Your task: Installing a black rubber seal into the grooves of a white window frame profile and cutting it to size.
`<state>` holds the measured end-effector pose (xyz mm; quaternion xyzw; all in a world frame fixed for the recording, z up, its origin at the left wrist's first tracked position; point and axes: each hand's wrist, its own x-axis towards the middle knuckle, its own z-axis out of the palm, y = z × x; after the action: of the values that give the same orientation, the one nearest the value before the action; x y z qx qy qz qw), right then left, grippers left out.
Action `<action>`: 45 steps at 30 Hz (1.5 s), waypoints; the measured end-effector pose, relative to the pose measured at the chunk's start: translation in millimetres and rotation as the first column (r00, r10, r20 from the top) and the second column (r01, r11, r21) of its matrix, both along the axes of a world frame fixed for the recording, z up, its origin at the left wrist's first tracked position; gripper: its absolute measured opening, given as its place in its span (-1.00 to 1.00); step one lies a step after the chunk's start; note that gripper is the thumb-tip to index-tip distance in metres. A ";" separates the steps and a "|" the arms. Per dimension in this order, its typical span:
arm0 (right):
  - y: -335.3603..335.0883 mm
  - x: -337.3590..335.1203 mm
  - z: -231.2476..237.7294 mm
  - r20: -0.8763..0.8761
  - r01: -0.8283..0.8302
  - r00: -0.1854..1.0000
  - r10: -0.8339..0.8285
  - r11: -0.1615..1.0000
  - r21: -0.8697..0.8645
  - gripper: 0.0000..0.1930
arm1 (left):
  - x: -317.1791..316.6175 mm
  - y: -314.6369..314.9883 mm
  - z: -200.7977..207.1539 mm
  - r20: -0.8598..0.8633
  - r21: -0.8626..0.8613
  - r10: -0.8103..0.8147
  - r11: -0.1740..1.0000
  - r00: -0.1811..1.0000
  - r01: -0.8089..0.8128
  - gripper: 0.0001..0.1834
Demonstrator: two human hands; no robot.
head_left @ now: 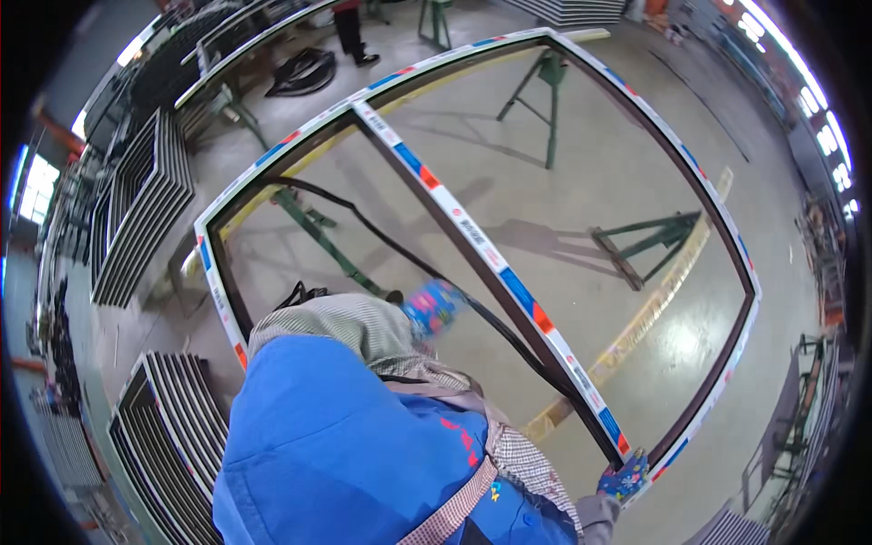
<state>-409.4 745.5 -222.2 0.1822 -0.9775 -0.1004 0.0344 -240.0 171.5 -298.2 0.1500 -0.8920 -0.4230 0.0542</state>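
A large window frame (473, 232) with a dividing bar lies before me, dark inside, its faces covered in white, blue and orange film. A long black rubber strip (392, 242) hangs in a loose curve across the left opening and meets the dividing bar near its lower end. My left hand (434, 307), in a blue flowered glove, is smeared by motion beside the strip; whether it grips it is unclear. At the near end of the dividing bar, my right hand (623, 477), gloved alike, closes over the frame's lower edge. Part of its fingers is hidden.
Green metal trestles (549, 91) stand beneath the frame, with another trestle (649, 243) at right and a pale support beam (654, 313). Stacked frames (150, 209) line the left side. A black coil (302, 73) lies on the floor near another person's legs (350, 34).
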 end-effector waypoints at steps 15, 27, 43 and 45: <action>-383.4 80.8 31.0 -0.307 -0.220 0.948 0.086 0.874 -0.433 -0.38 | 73.7 -418.6 -34.8 0.817 -0.480 0.358 0.857 0.451 0.188 -0.61; -605.2 124.7 50.2 -0.191 -0.344 0.937 0.292 0.863 -0.370 -0.36 | 60.1 -454.9 -94.6 0.803 0.114 -0.148 0.989 0.577 0.096 -0.45; -781.2 89.0 14.4 0.469 -0.233 0.689 0.553 0.782 -0.579 -0.46 | 88.5 -516.9 69.3 -0.070 0.250 0.505 0.844 0.860 -0.475 -0.65; -791.6 96.1 16.4 0.249 -0.424 0.753 0.610 0.738 -0.525 -0.51 | 86.2 -500.3 44.9 0.119 0.161 0.464 0.863 0.878 -0.478 -0.62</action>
<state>-313.3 -46.1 -205.7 0.4566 -0.8663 0.1754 -0.1015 -153.8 -328.9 -253.4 0.3837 -0.7863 -0.4721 0.1078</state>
